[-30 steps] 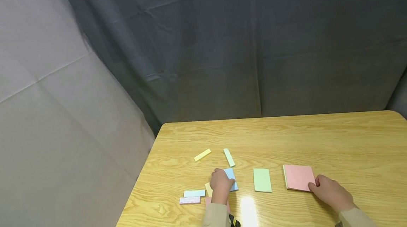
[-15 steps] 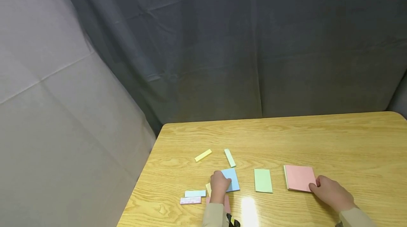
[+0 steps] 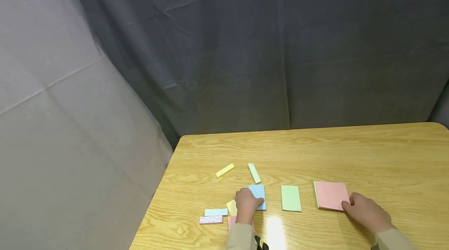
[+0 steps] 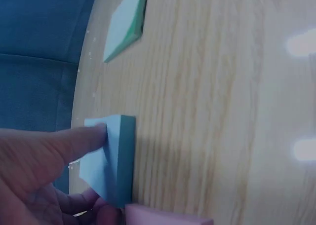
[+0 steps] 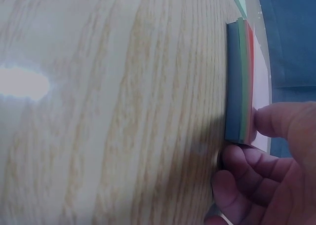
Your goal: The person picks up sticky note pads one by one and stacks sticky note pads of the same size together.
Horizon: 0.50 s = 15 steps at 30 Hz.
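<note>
One green pad (image 3: 290, 198) lies between the hands. The left hand (image 3: 246, 204) pinches a blue pad (image 3: 257, 192); the right hand (image 3: 366, 211), a pink-topped stack (image 3: 331, 195).

Head view looks down; close wrist views share table (image 3: 386, 156)

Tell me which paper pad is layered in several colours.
The pink-topped stack pinched by the right hand: seen edge-on, it shows blue, green and red under pink. The blue pad and the wide green pad each show one colour.
</note>
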Available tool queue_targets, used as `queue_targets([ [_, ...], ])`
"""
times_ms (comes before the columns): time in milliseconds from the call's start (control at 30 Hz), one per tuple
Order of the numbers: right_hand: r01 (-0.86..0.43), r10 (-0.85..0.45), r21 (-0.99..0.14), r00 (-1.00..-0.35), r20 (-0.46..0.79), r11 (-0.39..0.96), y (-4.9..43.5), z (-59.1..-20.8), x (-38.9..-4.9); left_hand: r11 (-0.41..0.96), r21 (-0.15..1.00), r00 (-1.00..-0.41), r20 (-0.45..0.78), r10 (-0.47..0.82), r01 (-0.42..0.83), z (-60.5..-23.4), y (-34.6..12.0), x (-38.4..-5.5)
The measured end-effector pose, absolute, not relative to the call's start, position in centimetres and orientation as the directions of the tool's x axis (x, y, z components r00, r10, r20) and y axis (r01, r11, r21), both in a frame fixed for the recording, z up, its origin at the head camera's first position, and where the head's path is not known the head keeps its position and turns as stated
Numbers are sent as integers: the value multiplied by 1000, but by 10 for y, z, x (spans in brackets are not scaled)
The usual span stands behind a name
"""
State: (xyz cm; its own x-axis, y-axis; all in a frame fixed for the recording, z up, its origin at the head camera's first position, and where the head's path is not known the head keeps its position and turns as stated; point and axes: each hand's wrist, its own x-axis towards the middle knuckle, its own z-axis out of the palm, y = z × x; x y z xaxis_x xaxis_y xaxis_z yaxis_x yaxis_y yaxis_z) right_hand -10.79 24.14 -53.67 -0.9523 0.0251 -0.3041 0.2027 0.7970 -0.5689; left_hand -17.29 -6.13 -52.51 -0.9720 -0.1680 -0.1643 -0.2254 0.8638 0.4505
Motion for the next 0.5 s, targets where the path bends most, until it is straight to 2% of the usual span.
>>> queue_targets([
  [333,218,33,-563,-947,-320,797,241,-536,-108,779,592,-974,-200,-104,-205,-525,-65,-171],
  [500,220,32,-563,-945,-325,797,242,-537,-108,693,689,-972,-224,-76,-213,-524,-73,-171],
])
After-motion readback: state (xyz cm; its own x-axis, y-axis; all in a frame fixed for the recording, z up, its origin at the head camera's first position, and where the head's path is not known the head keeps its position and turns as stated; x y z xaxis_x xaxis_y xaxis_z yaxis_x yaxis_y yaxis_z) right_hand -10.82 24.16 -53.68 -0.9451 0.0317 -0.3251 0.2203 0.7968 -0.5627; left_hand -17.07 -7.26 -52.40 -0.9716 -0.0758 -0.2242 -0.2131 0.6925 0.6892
